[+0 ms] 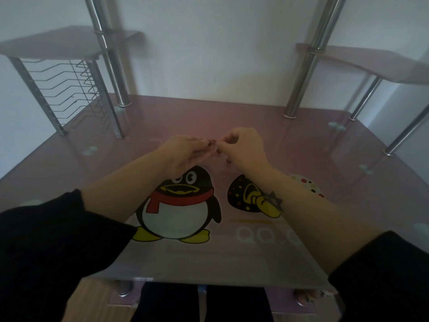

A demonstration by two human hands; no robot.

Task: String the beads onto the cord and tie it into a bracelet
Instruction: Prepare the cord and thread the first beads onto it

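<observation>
Head view, near to far. Foreground: two black sleeves [58, 240] pushed back from bare forearms that reach forward over a pink glass desk [209, 259]. Dark-clad legs show through the glass below its front edge. Printed on the desk between the forearms are a penguin [178, 205] with a red scarf and, to its right, pale "QQ" lettering [255, 235].

Centre: the hands meet fingertip to fingertip just above the desk, beyond the penguin's head. The left hand [185, 154] has its fingers extended toward the right, its tips closed narrowly on a small dark bead [211, 142]. The right hand [243, 149] is curled, thumb and forefinger pinched tight on what appears to be the cord [216, 142], a faint pale glint touching the bead; the cord's run cannot be traced. Two dark spots [229, 161] under the right hand's curled fingers may be further beads or nails; the blur does not settle it.

Background: a wire rack [69, 89] stands at far left. Chrome posts [304, 73] rise from the desk and carry pink side shelves [371, 63], with a white wall [209, 43] behind.
</observation>
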